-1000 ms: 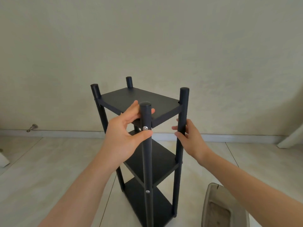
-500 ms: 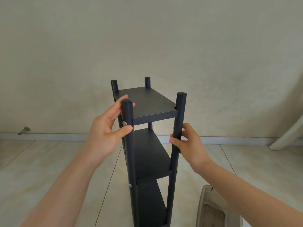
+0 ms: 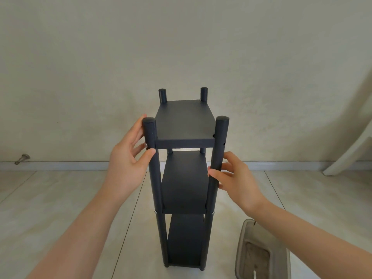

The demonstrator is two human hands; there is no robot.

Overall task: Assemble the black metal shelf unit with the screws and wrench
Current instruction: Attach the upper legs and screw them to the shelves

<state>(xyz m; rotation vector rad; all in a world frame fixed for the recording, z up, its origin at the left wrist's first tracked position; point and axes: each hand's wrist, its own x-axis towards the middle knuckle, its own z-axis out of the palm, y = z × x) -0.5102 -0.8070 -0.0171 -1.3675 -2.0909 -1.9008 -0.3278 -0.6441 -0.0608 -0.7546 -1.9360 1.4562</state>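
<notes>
The black metal shelf unit (image 3: 185,121) stands upright on the tiled floor, with three shelves between four round posts. My left hand (image 3: 128,164) holds the near left post just below its top, thumb in front and fingers behind, beside a silver screw head (image 3: 145,145). My right hand (image 3: 235,178) grips the near right post a little lower, between the top and middle shelves. Small silver screws show at the middle shelf corners (image 3: 155,212). Empty holes show on the near right post beside the top shelf. No wrench is visible.
A grey plastic tray (image 3: 261,252) lies on the floor at the lower right, close to the shelf's base. A white chair leg (image 3: 350,152) leans in at the right by the wall. A small metal item (image 3: 22,158) lies at the skirting on the left.
The shelf unit has turned between my hands and now faces me square on, its narrow end toward me. Both hands kept hold of the two near posts.
</notes>
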